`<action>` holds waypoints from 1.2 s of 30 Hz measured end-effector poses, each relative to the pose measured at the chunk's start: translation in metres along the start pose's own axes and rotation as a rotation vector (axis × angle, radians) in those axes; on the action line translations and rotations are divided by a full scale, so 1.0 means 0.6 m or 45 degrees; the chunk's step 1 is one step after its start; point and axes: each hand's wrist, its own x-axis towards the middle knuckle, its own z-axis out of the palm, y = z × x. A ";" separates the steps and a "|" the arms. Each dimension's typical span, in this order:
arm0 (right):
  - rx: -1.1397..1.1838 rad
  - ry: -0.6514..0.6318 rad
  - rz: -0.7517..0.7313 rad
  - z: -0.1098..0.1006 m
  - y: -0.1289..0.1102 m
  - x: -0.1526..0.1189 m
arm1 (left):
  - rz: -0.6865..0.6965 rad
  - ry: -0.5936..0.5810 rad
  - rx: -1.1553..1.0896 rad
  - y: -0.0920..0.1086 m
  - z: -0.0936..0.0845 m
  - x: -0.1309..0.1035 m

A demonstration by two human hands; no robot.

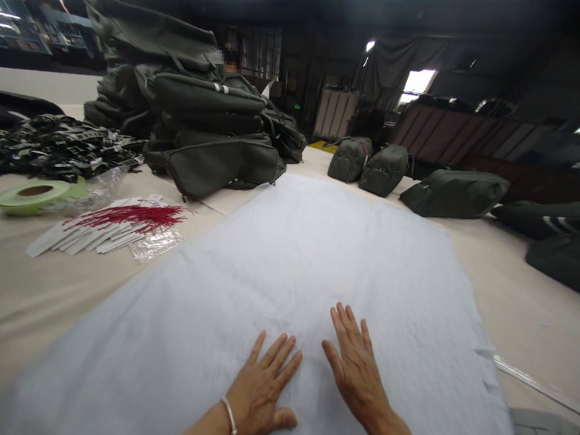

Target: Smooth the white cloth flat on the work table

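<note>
Both hands, left hand (pixel 262 391) and right hand (pixel 353 368), lie flat, fingers spread, on white sheet (pixel 307 258); even outward pressure would smooth it best.

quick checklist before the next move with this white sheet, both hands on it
1. Left hand flat on the white sheet: ok.
2. Right hand flat beside it, fingers spread: ok.
3. Sheet lying smooth ahead of the hands: ok, no big folds visible.
4. Sheet's right edge: not ok, ragged near the table side.
5. Stack of olive bags off the sheet: ok.
6. Red-stringed tags off the sheet: ok, just beside its left edge.
</note>
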 end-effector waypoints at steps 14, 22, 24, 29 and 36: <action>0.038 -0.262 0.024 0.072 0.020 0.028 | 0.293 0.168 0.005 -0.009 0.060 0.015; 0.059 -0.186 0.191 0.102 0.032 0.055 | 0.296 0.176 0.013 -0.020 0.101 0.023; 0.185 -0.215 0.269 0.099 0.030 0.059 | 0.259 0.138 -0.033 -0.016 0.096 0.023; 0.398 0.073 0.580 -0.011 0.042 -0.002 | 0.176 0.053 -0.079 0.000 0.060 0.018; 0.453 0.820 1.806 -0.248 0.146 -0.312 | 0.157 0.085 0.084 -0.005 0.059 0.025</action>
